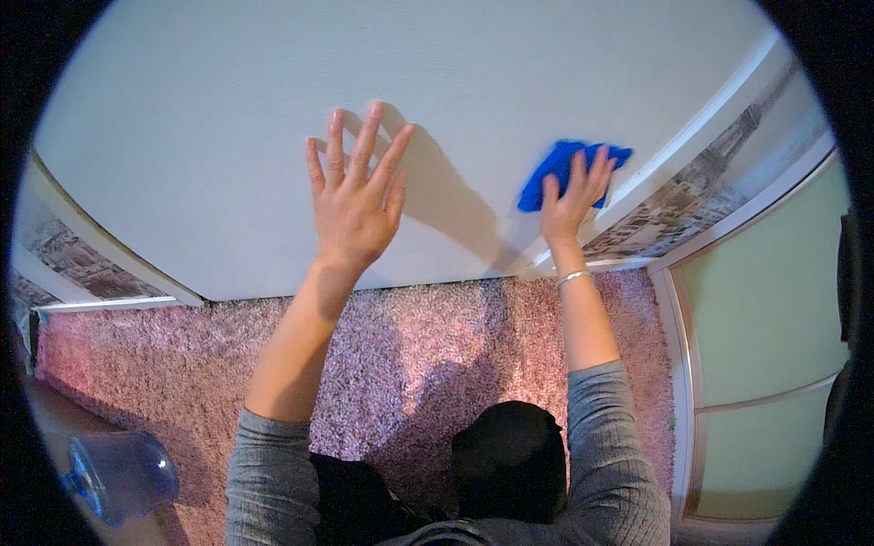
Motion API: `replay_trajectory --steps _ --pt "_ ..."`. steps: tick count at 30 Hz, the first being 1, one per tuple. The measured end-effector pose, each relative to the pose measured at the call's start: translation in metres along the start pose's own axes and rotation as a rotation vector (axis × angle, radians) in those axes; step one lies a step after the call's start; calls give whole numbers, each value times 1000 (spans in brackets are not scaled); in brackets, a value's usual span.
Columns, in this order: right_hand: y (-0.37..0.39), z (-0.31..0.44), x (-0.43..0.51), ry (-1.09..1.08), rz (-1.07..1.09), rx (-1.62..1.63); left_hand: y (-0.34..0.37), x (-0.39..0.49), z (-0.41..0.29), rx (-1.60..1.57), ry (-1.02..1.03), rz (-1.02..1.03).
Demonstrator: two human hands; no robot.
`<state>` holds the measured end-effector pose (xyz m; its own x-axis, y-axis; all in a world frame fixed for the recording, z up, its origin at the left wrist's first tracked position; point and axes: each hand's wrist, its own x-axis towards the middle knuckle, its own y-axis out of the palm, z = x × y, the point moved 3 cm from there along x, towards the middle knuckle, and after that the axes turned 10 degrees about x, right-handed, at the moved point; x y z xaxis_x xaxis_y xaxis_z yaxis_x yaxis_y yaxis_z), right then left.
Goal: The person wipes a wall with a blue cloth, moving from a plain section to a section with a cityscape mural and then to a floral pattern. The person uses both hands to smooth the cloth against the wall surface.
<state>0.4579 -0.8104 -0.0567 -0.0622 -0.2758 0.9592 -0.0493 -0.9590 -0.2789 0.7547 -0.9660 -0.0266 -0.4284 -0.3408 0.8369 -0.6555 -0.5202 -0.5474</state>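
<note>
A wide white door (225, 170) stands in front of me. My left hand (355, 205) lies against its middle with the fingers spread, and it holds nothing. Farther right, my right hand (573, 201) presses a blue cloth (550, 170) to the door's surface, close to the white frame (683, 136). Part of the cloth is hidden under the palm and fingers. A silver-coloured bracelet (573, 278) circles my right wrist.
Below the door spreads a shaggy pinkish carpet (355, 382). A large blue plastic water bottle (126, 471) lies at the lower left. City-print wallpaper (689, 177) flanks the door. Pale green cabinet panels (765, 293) stand on the right.
</note>
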Motion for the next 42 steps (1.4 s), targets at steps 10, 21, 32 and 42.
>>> replay_trajectory --steps 10,21,32,42 --pt "58 104 85 -56 -27 17 8 8 18 -32 -132 -296" --pt "51 19 -149 62 36 -1 13 -31 37 151 5 -47" --pt "49 22 -67 316 -274 181 22 -21 -4 125 129 -8" --pt "81 77 -193 89 169 156 25 -33 14 187 155 11"
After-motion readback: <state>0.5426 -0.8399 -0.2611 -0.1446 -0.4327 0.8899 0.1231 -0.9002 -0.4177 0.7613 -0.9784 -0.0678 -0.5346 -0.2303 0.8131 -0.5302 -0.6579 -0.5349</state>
